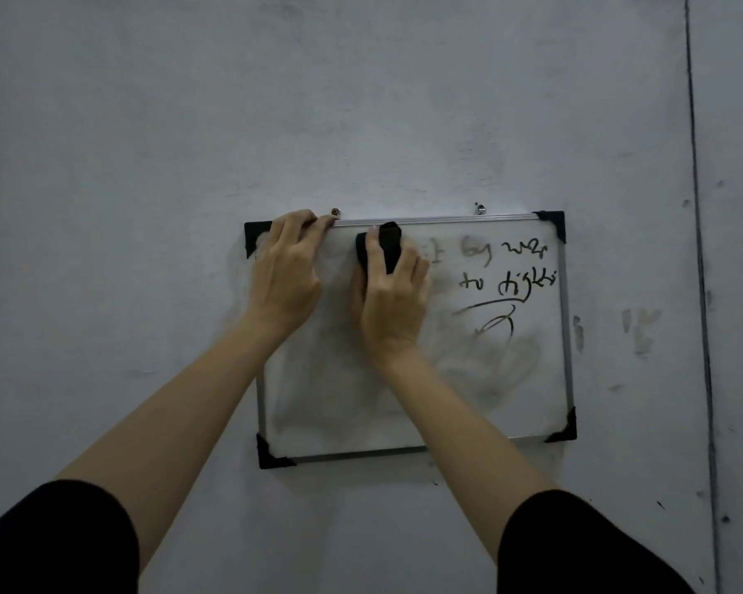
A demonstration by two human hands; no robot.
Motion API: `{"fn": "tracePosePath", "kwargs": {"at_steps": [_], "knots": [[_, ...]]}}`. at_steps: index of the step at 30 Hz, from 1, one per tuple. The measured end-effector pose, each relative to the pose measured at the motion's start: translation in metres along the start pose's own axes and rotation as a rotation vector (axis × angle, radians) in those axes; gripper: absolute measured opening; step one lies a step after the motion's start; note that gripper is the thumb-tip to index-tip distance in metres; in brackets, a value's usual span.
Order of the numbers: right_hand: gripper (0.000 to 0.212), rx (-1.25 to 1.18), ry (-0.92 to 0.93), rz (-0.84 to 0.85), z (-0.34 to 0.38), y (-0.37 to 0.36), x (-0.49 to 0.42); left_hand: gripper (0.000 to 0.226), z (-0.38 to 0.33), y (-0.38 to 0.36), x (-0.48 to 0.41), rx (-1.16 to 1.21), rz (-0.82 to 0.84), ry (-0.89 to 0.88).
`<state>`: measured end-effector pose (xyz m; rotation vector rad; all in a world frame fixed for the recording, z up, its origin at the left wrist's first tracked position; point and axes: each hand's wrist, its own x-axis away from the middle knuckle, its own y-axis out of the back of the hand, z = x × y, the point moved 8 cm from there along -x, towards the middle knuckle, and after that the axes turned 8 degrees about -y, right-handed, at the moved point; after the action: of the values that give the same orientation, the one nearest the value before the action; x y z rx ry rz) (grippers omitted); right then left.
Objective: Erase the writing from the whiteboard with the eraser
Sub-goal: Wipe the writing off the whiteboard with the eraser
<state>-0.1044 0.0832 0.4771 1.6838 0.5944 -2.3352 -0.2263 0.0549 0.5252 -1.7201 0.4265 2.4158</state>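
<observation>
Eraser position and occlusions

Right hand grips black eraser, half hidden in the grip, against whiteboard near its top edge. Left hand curls over top rail, partly hiding the corner. Writing at right is smeared, illegible.

The grey, scuffed plaster wall I face carries a white rectangular whiteboard with a silver metal frame and black plastic corners. It hangs a little askew, just below a small brownish fastener and a small silver hook. Pale smudges mark the wall right of the board. A thin dark vertical line runs near the wall's right edge.
</observation>
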Motion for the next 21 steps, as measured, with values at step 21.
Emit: {"fn": "tracePosePath", "kwargs": {"at_steps": [21], "knots": [[0.038, -0.115, 0.159, 0.043, -0.001, 0.004, -0.006, 0.104, 0.008, -0.01, 0.009, -0.049, 0.357, -0.148]]}}
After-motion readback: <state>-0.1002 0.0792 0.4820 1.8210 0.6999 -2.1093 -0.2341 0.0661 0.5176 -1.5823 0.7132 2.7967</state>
